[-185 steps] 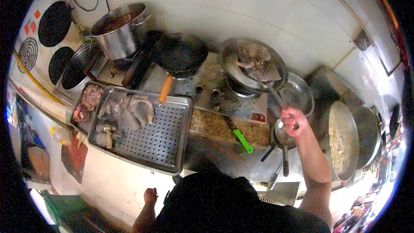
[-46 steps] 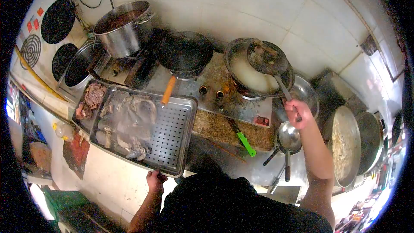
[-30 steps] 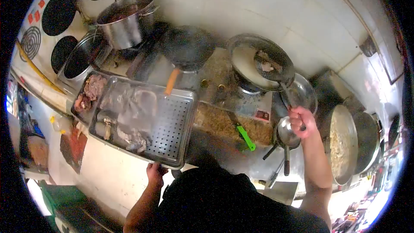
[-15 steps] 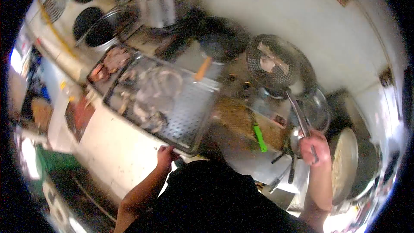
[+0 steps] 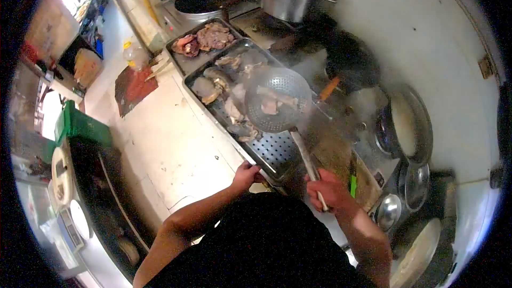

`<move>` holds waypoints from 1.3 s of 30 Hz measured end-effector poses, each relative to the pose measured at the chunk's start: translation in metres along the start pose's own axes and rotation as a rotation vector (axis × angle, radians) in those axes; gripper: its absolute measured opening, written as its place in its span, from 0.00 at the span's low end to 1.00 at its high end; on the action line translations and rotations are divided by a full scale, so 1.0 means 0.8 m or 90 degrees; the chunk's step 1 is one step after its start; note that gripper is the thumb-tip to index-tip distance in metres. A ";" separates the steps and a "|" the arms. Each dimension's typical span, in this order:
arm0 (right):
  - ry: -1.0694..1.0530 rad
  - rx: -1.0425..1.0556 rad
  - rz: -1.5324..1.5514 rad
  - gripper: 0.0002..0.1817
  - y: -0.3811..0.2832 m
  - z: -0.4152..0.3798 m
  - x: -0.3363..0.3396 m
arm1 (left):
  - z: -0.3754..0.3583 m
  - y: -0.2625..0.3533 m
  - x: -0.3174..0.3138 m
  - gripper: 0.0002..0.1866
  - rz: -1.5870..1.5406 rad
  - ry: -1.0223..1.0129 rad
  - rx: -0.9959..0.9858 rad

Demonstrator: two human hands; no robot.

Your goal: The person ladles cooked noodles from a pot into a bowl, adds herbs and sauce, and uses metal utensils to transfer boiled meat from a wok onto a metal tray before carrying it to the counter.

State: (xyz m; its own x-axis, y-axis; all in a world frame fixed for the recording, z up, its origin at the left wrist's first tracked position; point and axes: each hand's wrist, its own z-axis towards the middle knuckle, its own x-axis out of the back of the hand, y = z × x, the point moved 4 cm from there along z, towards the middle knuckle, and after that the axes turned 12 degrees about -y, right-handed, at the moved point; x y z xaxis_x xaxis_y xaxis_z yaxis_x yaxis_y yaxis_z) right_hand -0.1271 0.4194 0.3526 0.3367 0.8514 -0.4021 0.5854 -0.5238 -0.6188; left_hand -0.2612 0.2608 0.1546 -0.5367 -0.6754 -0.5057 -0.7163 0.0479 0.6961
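My right hand point(image 5: 330, 189) is closed round the long handle of a skimmer point(image 5: 278, 79). Two or so pale pieces of meat point(image 5: 271, 105) lie in its perforated bowl, which hangs over a perforated tray point(image 5: 274, 154). Several more pieces of cooked meat point(image 5: 232, 111) are spread over the tray's far and left parts. At the near corner of the tray, my left hand point(image 5: 247, 176) has its fingers closed on the rim. Steam blurs the area around the skimmer.
Beyond the perforated tray is a second tray point(image 5: 186, 64) with reddish meat. A tall steel pot point(image 5: 288, 0) stands at the back. To the right sit a wok point(image 5: 421, 112) with cloudy liquid, a green-handled knife point(image 5: 353, 184) and a metal lid or bowl point(image 5: 388, 212).
My right hand has carried the skimmer with the meat leftward from above the wok to over the perforated tray. My left hand stays at the tray's rim. The camera view has turned.
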 end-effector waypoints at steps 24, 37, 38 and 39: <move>0.320 0.322 -0.780 0.14 -0.065 0.242 -0.039 | 0.015 0.015 0.026 0.12 0.072 -0.150 0.137; 0.366 0.221 -0.652 0.16 -0.040 0.186 -0.004 | 0.023 0.031 0.050 0.16 0.110 -0.191 0.209; 0.348 0.152 -0.541 0.15 -0.031 0.186 0.004 | 0.025 0.028 0.051 0.16 0.088 -0.200 0.208; 0.355 0.152 -0.534 0.15 -0.042 0.172 -0.007 | 0.024 0.030 0.048 0.16 0.095 -0.206 0.213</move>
State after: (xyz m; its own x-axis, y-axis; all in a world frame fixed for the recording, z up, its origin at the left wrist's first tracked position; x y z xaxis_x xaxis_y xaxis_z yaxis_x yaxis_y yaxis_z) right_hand -0.2500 0.4282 0.2830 0.2183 0.8046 0.5522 0.6485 0.3031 -0.6982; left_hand -0.3075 0.2503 0.1425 -0.7169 -0.3830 -0.5826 -0.6972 0.3963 0.5974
